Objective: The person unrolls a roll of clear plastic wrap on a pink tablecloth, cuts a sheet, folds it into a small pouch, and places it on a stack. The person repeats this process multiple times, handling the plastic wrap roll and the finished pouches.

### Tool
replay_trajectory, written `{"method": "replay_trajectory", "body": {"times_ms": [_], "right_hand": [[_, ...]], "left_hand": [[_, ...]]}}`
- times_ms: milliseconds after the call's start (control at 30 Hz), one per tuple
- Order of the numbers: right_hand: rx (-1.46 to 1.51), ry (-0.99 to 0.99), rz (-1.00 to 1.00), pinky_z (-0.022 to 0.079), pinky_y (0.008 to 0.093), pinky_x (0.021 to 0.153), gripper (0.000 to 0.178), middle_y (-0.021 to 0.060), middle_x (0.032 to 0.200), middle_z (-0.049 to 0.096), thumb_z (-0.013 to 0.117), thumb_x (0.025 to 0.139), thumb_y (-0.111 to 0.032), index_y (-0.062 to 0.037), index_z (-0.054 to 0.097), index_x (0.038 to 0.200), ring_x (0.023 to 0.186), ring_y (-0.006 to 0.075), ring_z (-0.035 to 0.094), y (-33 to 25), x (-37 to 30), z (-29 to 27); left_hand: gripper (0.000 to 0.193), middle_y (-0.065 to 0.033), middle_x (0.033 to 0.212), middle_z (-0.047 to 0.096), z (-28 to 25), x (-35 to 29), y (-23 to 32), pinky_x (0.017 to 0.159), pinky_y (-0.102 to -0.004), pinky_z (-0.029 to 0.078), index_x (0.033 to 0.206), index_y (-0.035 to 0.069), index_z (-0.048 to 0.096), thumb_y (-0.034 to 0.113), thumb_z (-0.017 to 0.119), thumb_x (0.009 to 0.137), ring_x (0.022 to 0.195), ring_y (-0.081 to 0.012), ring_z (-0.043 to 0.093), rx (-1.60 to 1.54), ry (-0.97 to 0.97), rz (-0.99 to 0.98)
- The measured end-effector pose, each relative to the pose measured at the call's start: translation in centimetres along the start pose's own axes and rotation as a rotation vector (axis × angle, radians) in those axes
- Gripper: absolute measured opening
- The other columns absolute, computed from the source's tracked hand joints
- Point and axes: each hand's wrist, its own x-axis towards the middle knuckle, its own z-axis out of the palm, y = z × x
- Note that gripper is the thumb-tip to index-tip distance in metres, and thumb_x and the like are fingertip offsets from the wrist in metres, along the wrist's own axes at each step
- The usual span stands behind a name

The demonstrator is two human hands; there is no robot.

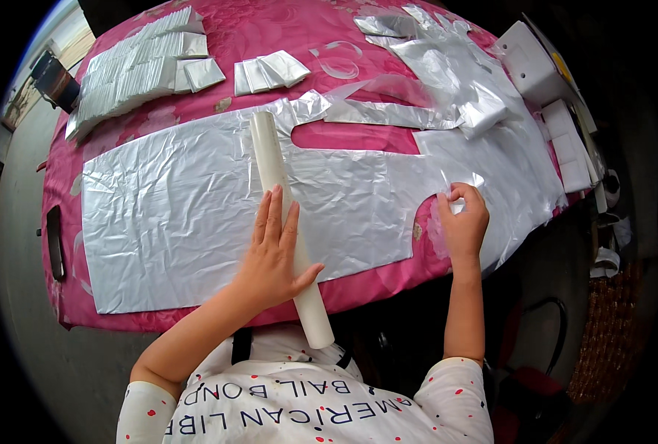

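Observation:
A thin silvery-white plastic sheet, cut like an apron [173, 200], lies spread and wrinkled across the table. Diagonally over it rests a long white tube [271, 159], its near end sticking out past the table edge. My left hand [273, 255] lies flat on the tube with its fingers stretched and its thumb out to the right. Beside the curved cutout on the right, my right hand [463, 222] pinches thumb and forefinger together on a bit of the thin film. Small shiny flaps of film show just above those fingertips.
Folded silvery packets [133, 74] stand in rows at the far left, with a few more packets [270, 72] beside them. Loose sheets [462, 74] heap at the far right, near white foam boxes [532, 63]. A pink patterned cloth [270, 37] covers the table. A dark strip-shaped object [55, 244] lies at its left edge.

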Motion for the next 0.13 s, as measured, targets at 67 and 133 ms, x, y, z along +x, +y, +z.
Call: {"method": "replay_trajectory", "body": {"times_ms": [67, 133], "right_hand": [[0.467, -0.174, 0.089, 0.051, 0.0299, 0.067, 0.016, 0.0074, 0.077, 0.062, 0.067, 0.072, -0.001, -0.0028, 0.051, 0.073, 0.071, 0.0178, 0.062, -5.4, -2.0, 0.6], [0.699, -0.37, 0.045, 0.053, 0.0258, 0.062, 0.014, 0.0067, 0.073, 0.061, 0.065, 0.075, 0.0, -0.0035, 0.052, 0.074, 0.068, 0.0117, 0.063, -10.5, -3.9, 1.2]], "left_hand": [[0.083, -0.0253, 0.145, 0.012, -0.4, -0.3, 0.0, 0.108, -0.0465, 0.019, 0.138, -0.003, 0.023, 0.036, 0.064, 0.076, 0.135, -0.0407, 0.013, -0.292, 0.006, 0.085], [0.083, -0.0227, 0.147, 0.011, -0.9, -0.8, -0.2, 0.108, -0.046, 0.019, 0.139, 0.0, 0.021, 0.037, 0.063, 0.078, 0.136, -0.0391, 0.013, -0.437, 0.004, 0.128]]}}
